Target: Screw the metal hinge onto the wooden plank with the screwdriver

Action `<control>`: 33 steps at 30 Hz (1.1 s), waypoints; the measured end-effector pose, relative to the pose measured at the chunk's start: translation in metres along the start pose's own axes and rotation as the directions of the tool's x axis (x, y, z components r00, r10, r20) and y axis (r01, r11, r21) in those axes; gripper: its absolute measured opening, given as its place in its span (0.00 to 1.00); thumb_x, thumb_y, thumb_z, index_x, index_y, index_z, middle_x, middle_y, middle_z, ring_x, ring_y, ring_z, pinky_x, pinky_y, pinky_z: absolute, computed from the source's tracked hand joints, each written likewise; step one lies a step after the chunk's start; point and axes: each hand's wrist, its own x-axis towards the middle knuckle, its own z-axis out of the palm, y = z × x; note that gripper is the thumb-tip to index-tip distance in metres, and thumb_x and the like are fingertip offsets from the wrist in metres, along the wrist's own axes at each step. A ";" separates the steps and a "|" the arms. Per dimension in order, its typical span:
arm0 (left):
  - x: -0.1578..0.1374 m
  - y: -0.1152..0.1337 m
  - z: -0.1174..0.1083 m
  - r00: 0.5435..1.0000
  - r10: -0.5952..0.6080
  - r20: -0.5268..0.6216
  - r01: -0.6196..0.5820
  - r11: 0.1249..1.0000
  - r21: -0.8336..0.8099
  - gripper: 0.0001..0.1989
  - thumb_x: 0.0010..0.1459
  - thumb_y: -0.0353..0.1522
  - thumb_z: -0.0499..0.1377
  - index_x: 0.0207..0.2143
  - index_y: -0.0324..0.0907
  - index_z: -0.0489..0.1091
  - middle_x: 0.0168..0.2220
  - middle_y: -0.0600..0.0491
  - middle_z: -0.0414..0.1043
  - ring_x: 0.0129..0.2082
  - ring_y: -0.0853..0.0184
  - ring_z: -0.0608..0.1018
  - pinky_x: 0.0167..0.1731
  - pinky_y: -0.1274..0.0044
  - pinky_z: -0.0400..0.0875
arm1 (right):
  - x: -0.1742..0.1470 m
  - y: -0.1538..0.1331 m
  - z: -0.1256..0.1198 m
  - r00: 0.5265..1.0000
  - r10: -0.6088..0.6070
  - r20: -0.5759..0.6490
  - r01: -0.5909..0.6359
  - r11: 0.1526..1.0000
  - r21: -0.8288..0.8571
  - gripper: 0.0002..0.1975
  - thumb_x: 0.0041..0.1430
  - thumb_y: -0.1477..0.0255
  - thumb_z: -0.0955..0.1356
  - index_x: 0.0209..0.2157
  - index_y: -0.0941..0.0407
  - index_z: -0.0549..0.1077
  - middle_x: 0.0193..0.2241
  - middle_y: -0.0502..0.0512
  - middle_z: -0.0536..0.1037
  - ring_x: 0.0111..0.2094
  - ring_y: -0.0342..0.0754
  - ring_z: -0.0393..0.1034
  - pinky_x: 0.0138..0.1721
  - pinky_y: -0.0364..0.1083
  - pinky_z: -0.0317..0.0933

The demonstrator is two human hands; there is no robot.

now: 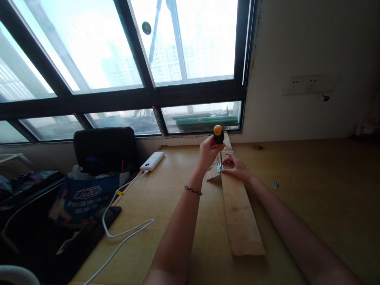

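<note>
Nearest the camera, two bare forearms reach out over the counter (311, 206), the left one wearing a thin bracelet (192, 190) at the wrist. Between them a long wooden plank (240, 213) lies flat on the counter, its near end toward the camera and its far end running to the back edge under the window (184, 43).

The left hand (208, 152) has its fingers closed around the black handle of a screwdriver (219, 136) (orange cap on top), held upright with its shaft pointing down at a small metal hinge (219, 168) on the plank's left edge. The right hand (237, 167) rests on the plank just beside the hinge, fingers spread narrowly and pressing at it, gripping nothing.

Toward the counter's left edge a white power bank (152, 161) lies with its white cable (124, 229) trailing toward the near corner. A small screw (276, 185) lies apart on the right. Beyond the left edge stand a black chair (105, 148) and a blue bag (86, 198).
</note>
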 end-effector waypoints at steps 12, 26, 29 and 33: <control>0.001 -0.011 -0.002 0.992 0.085 -0.094 -0.072 0.988 0.134 0.13 0.50 0.31 0.57 0.35 0.42 0.55 0.29 0.55 0.66 0.29 0.72 0.71 0.34 0.76 0.65 | -0.001 -0.002 0.000 1.000 0.008 0.011 -0.008 1.000 0.026 0.37 0.39 0.67 0.73 0.52 0.52 0.56 0.37 0.52 0.74 0.40 0.48 0.70 0.47 0.51 0.61; 0.004 -0.015 0.000 0.976 -0.023 -0.215 0.040 0.996 0.075 0.17 0.36 0.37 0.66 0.27 0.38 0.66 0.25 0.55 0.66 0.28 0.70 0.71 0.28 0.78 0.66 | 0.000 0.000 0.001 1.000 0.004 0.012 -0.004 1.000 0.002 0.38 0.39 0.66 0.73 0.52 0.53 0.56 0.37 0.53 0.74 0.40 0.49 0.70 0.47 0.51 0.61; 0.002 -0.013 -0.002 0.983 -0.015 -0.184 0.030 0.996 0.079 0.17 0.36 0.36 0.66 0.29 0.38 0.69 0.27 0.54 0.69 0.29 0.69 0.72 0.30 0.78 0.66 | 0.000 0.001 0.001 1.000 0.000 0.006 0.000 1.000 -0.006 0.38 0.39 0.66 0.74 0.52 0.52 0.56 0.36 0.52 0.75 0.39 0.49 0.70 0.47 0.52 0.61; -0.002 -0.011 -0.002 0.987 0.054 -0.154 -0.034 0.991 0.129 0.17 0.35 0.35 0.67 0.31 0.39 0.70 0.28 0.53 0.71 0.30 0.68 0.73 0.32 0.76 0.67 | 0.000 0.001 0.000 1.000 0.003 0.006 -0.003 1.000 -0.005 0.38 0.38 0.65 0.74 0.51 0.52 0.57 0.36 0.52 0.74 0.39 0.49 0.70 0.47 0.51 0.61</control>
